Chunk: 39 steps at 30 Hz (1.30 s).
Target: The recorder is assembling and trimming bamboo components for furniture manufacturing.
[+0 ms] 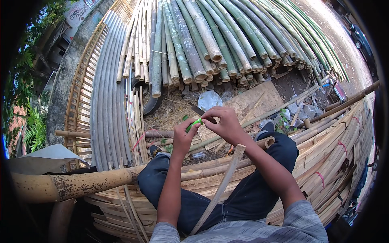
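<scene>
1. The left grip [183, 133] was wrapped around a small bright green object [194, 125], held between the two hands in front of a seated worker.
2. The right grip [223, 122] was pinching the object's upper end; a dark blade-like piece [197, 110] showed just beyond its fingers, though whether it was held too could not be told.
3. The object was in hand, with both grips engaged; whether anything on it was finished was too small to tell.
4. Split bamboo strips [324, 162] lay stacked right of the right grip, evidently cut already. Round poles [194, 48], seemingly unsplit, filled the ground well beyond both grips.
5. A pale slat [219, 188] leaned nearer the body than either grip, untouched by both hands.
</scene>
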{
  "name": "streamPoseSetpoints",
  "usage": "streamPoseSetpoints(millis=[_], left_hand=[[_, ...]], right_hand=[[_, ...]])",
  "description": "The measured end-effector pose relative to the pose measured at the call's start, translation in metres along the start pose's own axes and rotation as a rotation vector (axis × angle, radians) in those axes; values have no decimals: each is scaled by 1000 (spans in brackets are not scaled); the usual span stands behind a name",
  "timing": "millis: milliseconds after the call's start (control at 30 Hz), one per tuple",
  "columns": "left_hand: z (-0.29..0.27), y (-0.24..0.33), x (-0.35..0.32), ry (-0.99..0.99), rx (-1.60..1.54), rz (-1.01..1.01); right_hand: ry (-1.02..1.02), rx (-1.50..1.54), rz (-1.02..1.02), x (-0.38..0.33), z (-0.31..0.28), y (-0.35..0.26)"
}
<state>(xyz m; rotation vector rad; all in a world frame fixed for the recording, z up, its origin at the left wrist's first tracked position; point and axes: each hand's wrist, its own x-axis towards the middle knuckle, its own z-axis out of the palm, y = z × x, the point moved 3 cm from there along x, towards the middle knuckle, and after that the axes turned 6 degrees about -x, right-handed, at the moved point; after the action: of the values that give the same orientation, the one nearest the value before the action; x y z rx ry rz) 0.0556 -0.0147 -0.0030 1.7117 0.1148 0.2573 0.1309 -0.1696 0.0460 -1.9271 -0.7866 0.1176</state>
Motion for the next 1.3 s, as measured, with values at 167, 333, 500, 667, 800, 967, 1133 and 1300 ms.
streamPoseSetpoints(millis=[167, 333, 500, 667, 800, 967, 1133, 1300], left_hand=[[2, 3, -1, 12, 132, 67], [4, 8, -2, -1, 141, 79], [2, 6, 1, 23, 112, 152], [-2, 0, -1, 39, -62, 14], [-4, -5, -2, 45, -302, -123], [-5, -6, -2, 50, -264, -108], [-14, -3, -1, 59, -146, 3], [-19, 5, 0, 65, -6, 149]], right_hand=[[43, -62, -15, -3, 4, 1], [63, -46, 18, -5, 7, 5], [78, -68, 15, -4, 1, 1], [81, -18, 3, 0, -7, -4], [92, -25, -58, 2, -17, -10], [138, -188, -101, -1, -19, 0], [54, -249, 0, 1, -27, 1], [53, -367, -156, -2, -29, 3]])
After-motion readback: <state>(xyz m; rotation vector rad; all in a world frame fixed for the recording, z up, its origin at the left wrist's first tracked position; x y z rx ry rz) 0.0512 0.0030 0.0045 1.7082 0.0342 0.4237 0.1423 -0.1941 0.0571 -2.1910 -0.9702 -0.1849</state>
